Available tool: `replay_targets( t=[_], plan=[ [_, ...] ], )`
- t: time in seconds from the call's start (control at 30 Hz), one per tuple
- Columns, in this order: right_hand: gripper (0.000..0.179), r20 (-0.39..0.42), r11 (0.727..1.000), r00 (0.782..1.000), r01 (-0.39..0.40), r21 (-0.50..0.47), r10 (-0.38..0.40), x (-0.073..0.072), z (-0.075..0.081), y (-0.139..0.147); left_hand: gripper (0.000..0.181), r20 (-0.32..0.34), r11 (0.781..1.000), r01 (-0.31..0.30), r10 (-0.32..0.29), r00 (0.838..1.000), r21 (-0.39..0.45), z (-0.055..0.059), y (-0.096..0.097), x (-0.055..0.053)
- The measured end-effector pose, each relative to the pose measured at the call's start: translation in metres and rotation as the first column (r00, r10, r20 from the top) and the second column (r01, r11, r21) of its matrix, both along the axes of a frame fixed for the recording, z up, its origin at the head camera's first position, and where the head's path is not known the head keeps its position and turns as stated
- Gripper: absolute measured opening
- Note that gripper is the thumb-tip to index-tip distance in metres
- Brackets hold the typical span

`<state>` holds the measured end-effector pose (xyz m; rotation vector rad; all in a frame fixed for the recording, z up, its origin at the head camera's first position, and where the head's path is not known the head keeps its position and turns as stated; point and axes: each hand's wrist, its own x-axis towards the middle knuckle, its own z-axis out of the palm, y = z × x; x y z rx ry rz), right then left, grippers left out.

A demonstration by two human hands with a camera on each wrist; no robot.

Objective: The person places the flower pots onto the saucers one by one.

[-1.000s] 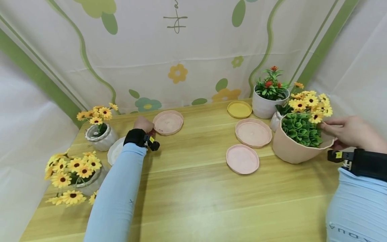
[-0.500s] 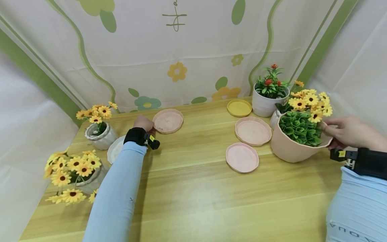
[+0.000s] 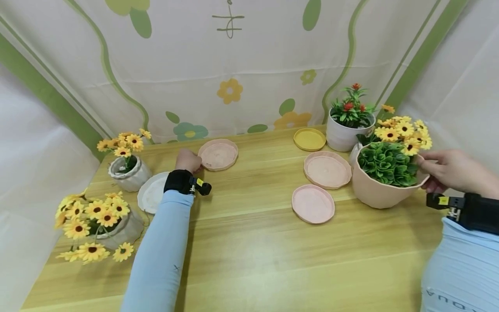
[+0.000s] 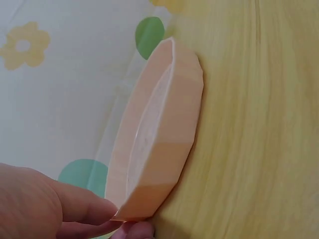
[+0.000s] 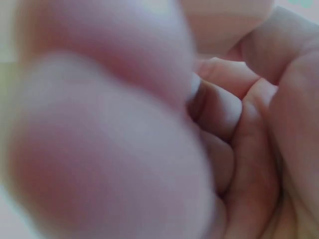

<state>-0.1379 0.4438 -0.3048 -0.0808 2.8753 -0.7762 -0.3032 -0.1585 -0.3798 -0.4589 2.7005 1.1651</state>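
Note:
At the table's back, my left hand (image 3: pixel 188 161) pinches the near-left rim of a peach-pink plant saucer (image 3: pixel 218 155). In the left wrist view the thumb and fingers hold the edge of that saucer (image 4: pixel 167 134), and its side wall lies close against the wood. On the right, my right hand (image 3: pixel 452 171) grips the far-right rim of a large peach flowerpot (image 3: pixel 376 190) holding a leafy green plant (image 3: pixel 387 164). Blurred, curled fingers (image 5: pixel 109 154) fill most of the right wrist view, with a bit of the pot (image 5: pixel 224 25) above them.
Left of my arm are a white saucer (image 3: pixel 151 193) and two white pots of yellow daisies (image 3: pixel 130 175) (image 3: pixel 122 232). Two pink saucers (image 3: pixel 326 170) (image 3: pixel 313 203) and a yellow saucer (image 3: pixel 309 139) lie left of the peach pot. Behind it stand a red-flowered plant (image 3: pixel 348 134) and daisies (image 3: pixel 401 132).
My left forearm has shifted slightly right, uncovering more of the white saucer. Both hands keep their holds, and the head view has moved a little.

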Motion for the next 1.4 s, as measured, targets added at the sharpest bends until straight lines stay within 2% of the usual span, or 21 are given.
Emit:
replay_targets(
  t=[0.13, 0.37, 0.5, 0.73, 0.93, 1.13, 1.27, 1.4],
  plan=[
    [0.049, -0.008, 1.0, 1.0, -0.001, -0.022, 0.001, -0.001, 0.0, -0.001, 0.034, -0.027, 1.0, 0.005, -0.005, 1.0, -0.013, -0.002, 0.002, 0.005],
    [0.049, 0.014, 1.0, 1.0, 0.004, 0.008, -0.004, -0.002, 0.002, -0.006, 0.036, -0.041, 1.0, 0.004, -0.004, 0.999, -0.001, -0.008, 0.001, 0.009],
    [0.049, 0.016, 0.999, 1.0, 0.015, -0.033, -0.014, -0.001, 0.002, -0.008, 0.037, -0.059, 1.0, -0.001, 0.001, 0.998, 0.008, -0.009, 0.0, 0.011],
    [0.049, -0.03, 0.995, 0.998, 0.058, -0.078, -0.061, -0.001, 0.005, -0.013, 0.041, -0.078, 0.999, -0.001, 0.004, 0.997, 0.039, -0.007, -0.002, 0.018],
    [0.05, -0.058, 0.993, 0.994, 0.083, -0.087, -0.088, 0.0, 0.012, -0.019, 0.04, -0.093, 0.999, 0.004, -0.001, 0.996, 0.033, -0.009, -0.004, 0.016],
    [0.047, -0.084, 0.977, 0.986, 0.129, -0.171, -0.145, 0.001, 0.019, -0.031, 0.039, -0.082, 0.999, -0.004, 0.008, 0.997, 0.046, -0.007, -0.006, 0.015],
    [0.052, -0.102, 0.978, 0.982, 0.146, -0.149, -0.162, 0.001, 0.026, -0.044, 0.038, -0.062, 0.998, -0.012, 0.016, 0.998, 0.064, -0.007, -0.007, 0.014],
    [0.059, -0.099, 0.972, 0.98, 0.154, -0.175, -0.173, 0.002, 0.032, -0.057, 0.037, -0.05, 0.996, -0.021, 0.025, 0.998, 0.086, -0.006, -0.007, 0.012]
  ],
)
